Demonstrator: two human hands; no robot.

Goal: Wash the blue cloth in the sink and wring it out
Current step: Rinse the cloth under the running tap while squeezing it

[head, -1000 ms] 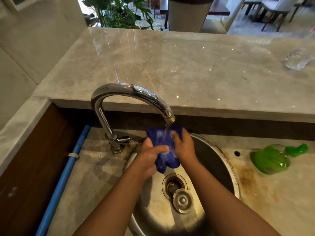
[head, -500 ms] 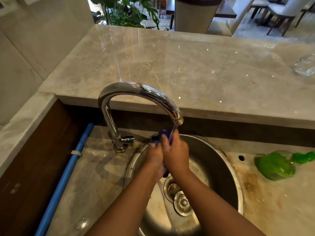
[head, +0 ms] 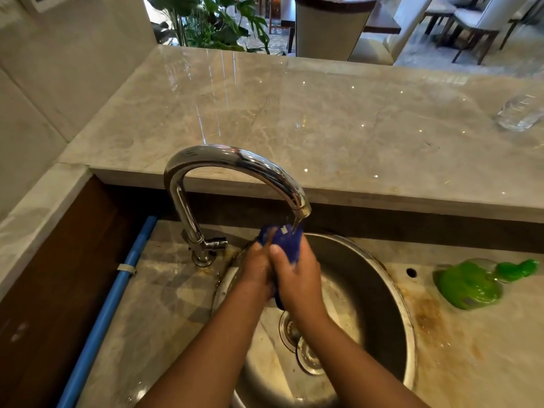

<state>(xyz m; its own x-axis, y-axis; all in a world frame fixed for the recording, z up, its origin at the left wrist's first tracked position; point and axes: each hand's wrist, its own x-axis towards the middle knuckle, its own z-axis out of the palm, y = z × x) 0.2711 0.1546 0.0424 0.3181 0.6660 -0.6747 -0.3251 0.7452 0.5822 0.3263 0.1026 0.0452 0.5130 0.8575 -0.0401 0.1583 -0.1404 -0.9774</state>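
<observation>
The blue cloth (head: 287, 241) is bunched up between both hands, right under the spout of the chrome tap (head: 235, 163), where a thin stream of water falls on it. My left hand (head: 257, 270) presses it from the left and my right hand (head: 297, 275) wraps it from the right, palms close together. Most of the cloth is hidden by the fingers; a dark tip shows below the hands. All this is above the round steel sink (head: 379, 293), whose drain (head: 290, 328) lies below my wrists.
A green soap bottle (head: 471, 282) lies on its side on the stained counter right of the sink. A loose strainer (head: 309, 354) rests in the basin. A blue pipe (head: 109, 313) runs along the left. A raised marble ledge (head: 323, 119) behind carries a glass (head: 519, 113).
The cloth, spread open between the hands a second ago, is now squeezed into a tight bunch. Both hands have closed together under the spout.
</observation>
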